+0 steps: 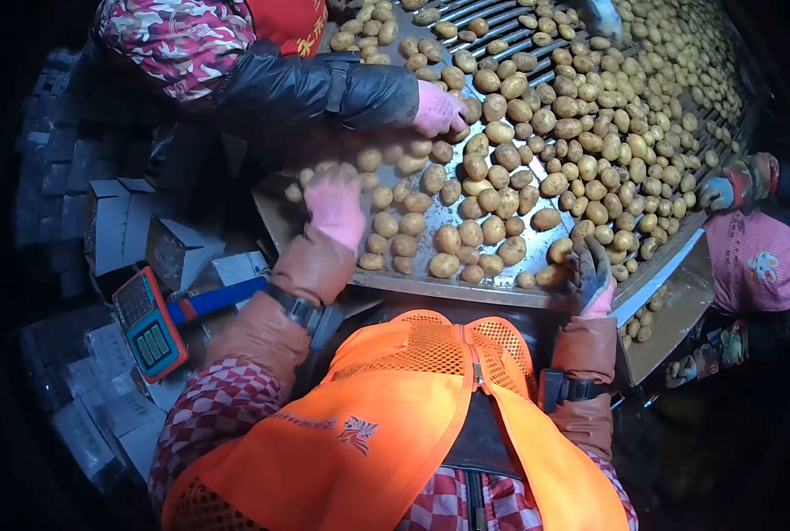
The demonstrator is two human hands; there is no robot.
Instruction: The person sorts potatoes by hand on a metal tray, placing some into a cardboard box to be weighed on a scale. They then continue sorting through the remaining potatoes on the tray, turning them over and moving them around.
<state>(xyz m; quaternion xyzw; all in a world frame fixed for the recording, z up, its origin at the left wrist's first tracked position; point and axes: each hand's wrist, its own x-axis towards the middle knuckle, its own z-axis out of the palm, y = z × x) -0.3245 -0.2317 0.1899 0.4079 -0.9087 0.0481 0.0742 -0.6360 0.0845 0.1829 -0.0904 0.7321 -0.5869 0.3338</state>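
My left hand [335,211], in a pink glove, reaches over the left edge of the metal sorting table [519,237]; its fingers are smeared by motion among potatoes [370,159]. My right hand [595,276], in a pink glove with dark, dirty fingers, rests at the table's front edge. Its fingers are stretched forward and apart, right beside a potato [559,250] and another potato [550,276]. Many more potatoes [492,203] lie loose across the metal in front of me.
A co-worker's pink-gloved hand [439,111] is among potatoes at upper left; another person's glove [716,193] is at the right edge. A scale display [151,323] and open cardboard boxes [120,226] stand left. Slatted rollers [501,31] lie at the back, a potato-filled box [669,314] right.
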